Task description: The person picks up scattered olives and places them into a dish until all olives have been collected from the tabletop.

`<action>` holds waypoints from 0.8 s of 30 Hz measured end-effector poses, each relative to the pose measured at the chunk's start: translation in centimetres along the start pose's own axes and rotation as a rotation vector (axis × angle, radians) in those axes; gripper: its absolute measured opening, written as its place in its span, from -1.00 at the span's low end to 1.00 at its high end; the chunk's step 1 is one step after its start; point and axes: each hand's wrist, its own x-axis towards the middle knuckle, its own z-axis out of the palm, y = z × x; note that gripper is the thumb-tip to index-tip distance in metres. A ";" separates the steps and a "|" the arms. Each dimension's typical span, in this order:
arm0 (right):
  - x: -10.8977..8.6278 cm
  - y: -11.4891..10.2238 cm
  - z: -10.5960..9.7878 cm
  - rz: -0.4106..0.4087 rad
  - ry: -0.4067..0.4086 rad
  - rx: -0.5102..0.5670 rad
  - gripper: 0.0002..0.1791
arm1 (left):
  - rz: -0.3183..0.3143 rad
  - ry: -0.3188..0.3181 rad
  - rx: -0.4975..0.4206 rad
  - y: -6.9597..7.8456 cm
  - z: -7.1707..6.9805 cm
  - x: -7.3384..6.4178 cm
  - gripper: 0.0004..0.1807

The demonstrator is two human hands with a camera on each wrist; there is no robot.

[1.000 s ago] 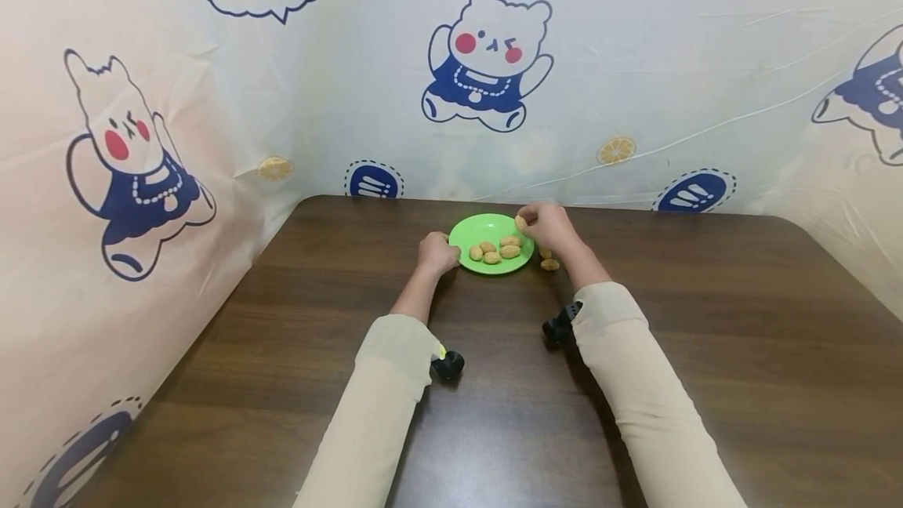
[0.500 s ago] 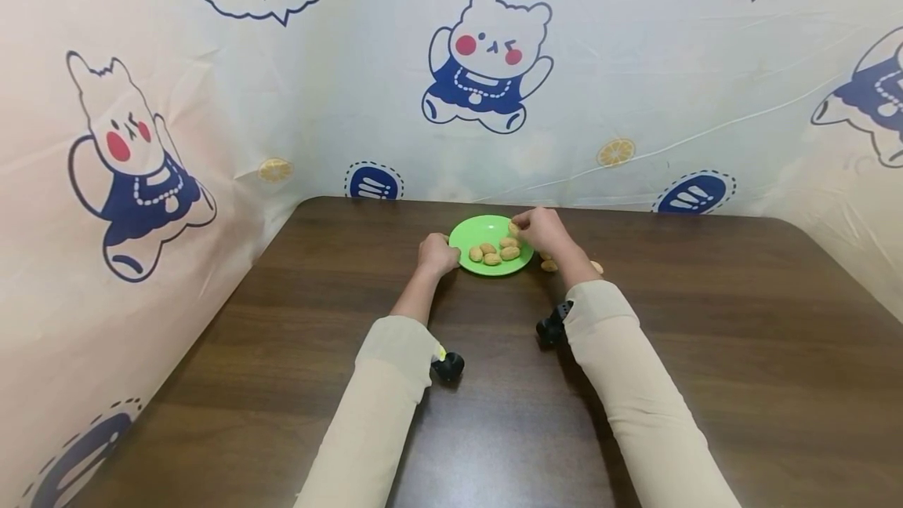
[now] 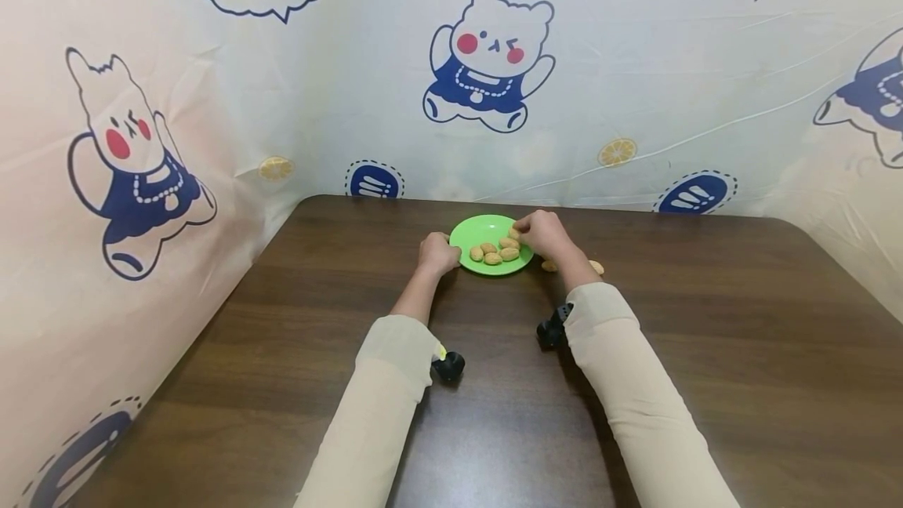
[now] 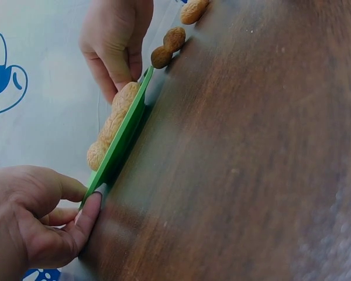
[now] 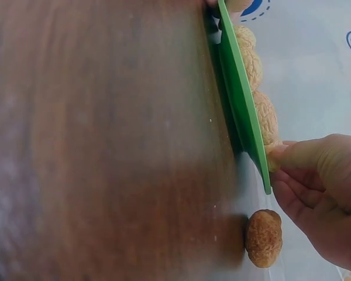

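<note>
In the head view a round green plate [image 3: 487, 226] lies near the table's far edge with several peanuts in their shells [image 3: 492, 259] on it. My left hand [image 3: 437, 254] pinches the plate's left rim; the left wrist view shows thumb [image 4: 89, 219] and fingers on either side of that rim. My right hand [image 3: 546, 234] is over the plate's right side, pinching another peanut [image 5: 273, 158] low against the plate between thumb and fingers. The fingers partly hide this peanut.
Right of the plate, loose peanuts lie on the brown wooden table [image 3: 705, 335], one [image 3: 596, 266] beyond my right wrist and one [image 3: 549, 266] beside the plate. A printed cloth [image 3: 600, 61] hangs behind the far edge.
My right hand has moved left and slightly down, bringing its peanut from the plate's right rim onto the plate. In the last half second it has barely moved. The left hand stays put.
</note>
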 end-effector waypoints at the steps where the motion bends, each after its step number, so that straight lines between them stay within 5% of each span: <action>1: 0.0 0.0 0.0 -0.001 0.000 -0.003 -0.67 | 0.002 0.001 0.002 0.0 0.0 0.0 -0.63; 24: -0.9 -0.1 -1.3 0.006 -0.013 0.048 -0.68 | 0.005 -0.006 0.004 -0.1 -0.1 0.2 -0.62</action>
